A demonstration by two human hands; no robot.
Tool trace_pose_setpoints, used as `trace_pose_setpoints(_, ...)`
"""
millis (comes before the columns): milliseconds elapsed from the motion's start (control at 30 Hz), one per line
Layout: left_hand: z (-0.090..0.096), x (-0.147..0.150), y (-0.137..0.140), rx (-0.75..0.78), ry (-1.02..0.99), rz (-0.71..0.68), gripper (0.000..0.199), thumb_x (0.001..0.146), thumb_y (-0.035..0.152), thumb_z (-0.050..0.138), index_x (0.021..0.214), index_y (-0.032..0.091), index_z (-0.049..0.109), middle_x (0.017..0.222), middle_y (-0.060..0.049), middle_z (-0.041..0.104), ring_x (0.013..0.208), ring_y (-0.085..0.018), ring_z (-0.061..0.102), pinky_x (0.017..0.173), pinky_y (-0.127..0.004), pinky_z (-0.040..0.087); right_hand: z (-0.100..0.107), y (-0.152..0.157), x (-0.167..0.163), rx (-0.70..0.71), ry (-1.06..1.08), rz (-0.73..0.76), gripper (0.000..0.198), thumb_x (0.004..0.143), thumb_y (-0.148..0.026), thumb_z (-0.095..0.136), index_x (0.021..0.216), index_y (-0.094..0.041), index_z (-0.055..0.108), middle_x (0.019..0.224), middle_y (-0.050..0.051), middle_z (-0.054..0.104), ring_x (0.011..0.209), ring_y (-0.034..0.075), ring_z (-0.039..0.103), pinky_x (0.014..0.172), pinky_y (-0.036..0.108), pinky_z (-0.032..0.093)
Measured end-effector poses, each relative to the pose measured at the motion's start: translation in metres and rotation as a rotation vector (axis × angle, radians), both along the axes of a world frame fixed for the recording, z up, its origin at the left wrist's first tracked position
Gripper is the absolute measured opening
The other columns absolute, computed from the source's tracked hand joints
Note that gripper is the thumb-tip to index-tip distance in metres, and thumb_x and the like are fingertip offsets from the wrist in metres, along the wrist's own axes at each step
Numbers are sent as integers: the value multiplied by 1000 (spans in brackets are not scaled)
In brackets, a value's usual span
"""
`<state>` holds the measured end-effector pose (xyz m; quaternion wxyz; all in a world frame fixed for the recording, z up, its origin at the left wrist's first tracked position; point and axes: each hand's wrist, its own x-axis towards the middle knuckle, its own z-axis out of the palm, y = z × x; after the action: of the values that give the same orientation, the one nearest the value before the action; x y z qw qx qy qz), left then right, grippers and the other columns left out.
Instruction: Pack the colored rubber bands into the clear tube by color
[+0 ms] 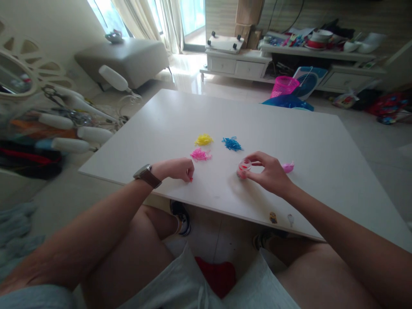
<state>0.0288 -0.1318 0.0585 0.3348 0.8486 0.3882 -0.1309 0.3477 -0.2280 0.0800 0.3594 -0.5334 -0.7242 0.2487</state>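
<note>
My right hand (268, 174) grips a small clear jar (243, 168) with red pieces inside, standing on or just above the white table (199, 193). My left hand (182, 169), with a watch on its wrist, is closed in a pinch at the table's near side. A bit of red, like a small rubber band (191, 180), shows under its fingertips. Beyond the hands lie three piles of what look like small rubber bands: yellow (204, 139), pink (201, 154) and blue (232, 143). Partly behind my right hand is a pink-purple item (288, 167) I cannot make out.
Two small stickers or charms, one a yellow figure (273, 217), lie near the front edge under my right forearm. A pink basket (284, 86) and a blue object (289, 102) stand beyond the far edge. White padded arms of a stand (95, 134) are at the left.
</note>
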Motion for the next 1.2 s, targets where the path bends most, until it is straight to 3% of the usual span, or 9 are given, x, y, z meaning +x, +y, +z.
trace_pose_setpoints(133,25,23,-13,75,-231,-36,7,72,18,66,72,16,72,68,0,69,61,-12,58,58,-22,41,3,-1,-5,31,-50,42,21,77,-26,72,97,-23,67,96,3,71,91,22,68,83,39,58)
trace_pose_setpoints(333,51,68,-29,309,-558,113,12,79,21,66,78,17,78,70,-2,73,64,-14,62,63,-25,43,6,-3,-15,114,-238,65,26,75,-18,67,100,-23,69,98,5,68,89,23,66,81,37,53)
trace_pose_setpoints(467,46,92,-28,413,-588,51,14,79,15,66,78,18,80,74,-5,74,68,-16,64,67,-27,44,6,-4,-18,158,-341,38,31,75,-19,67,106,-22,71,102,7,67,95,26,64,85,39,52)
trace_pose_setpoints(700,34,119,-32,425,-592,-11,14,83,14,66,77,16,79,82,-9,71,74,-17,62,69,-29,45,6,-6,-17,100,-365,-13,24,76,-21,66,99,-23,73,93,6,66,88,24,63,78,37,51)
trace_pose_setpoints(933,34,123,-34,289,-708,146,7,71,8,70,73,14,68,65,0,65,62,-12,58,59,-24,41,6,-8,-13,24,-268,-51,19,77,-24,69,96,-21,74,91,4,65,80,19,63,73,32,49)
trace_pose_setpoints(1033,34,127,-33,211,-797,149,11,74,7,63,80,15,68,68,1,67,64,-11,60,60,-22,43,5,-6,-13,35,-240,-54,17,76,-24,71,93,-20,73,91,3,66,80,19,64,74,32,50)
trace_pose_setpoints(1200,41,114,-4,351,-840,326,18,79,12,56,90,15,70,78,-2,70,70,-12,62,64,-22,47,6,3,-5,32,50,-147,23,76,-29,74,97,-20,71,96,4,71,88,19,69,83,35,56)
